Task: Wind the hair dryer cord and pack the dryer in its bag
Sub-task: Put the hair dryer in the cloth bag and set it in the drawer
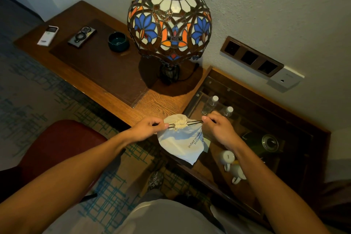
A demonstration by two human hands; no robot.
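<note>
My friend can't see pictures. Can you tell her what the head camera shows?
Two hands pull dark drawstrings sideways, the left hand and the right hand, cinching a white cloth bag shut above a wooden desk. A stained-glass lamp stands behind.

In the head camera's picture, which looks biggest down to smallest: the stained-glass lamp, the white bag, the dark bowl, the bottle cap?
As they look here:
1. lamp
2. white bag, though it hangs nearer the camera, so it is flattered
3. dark bowl
4. bottle cap
</note>
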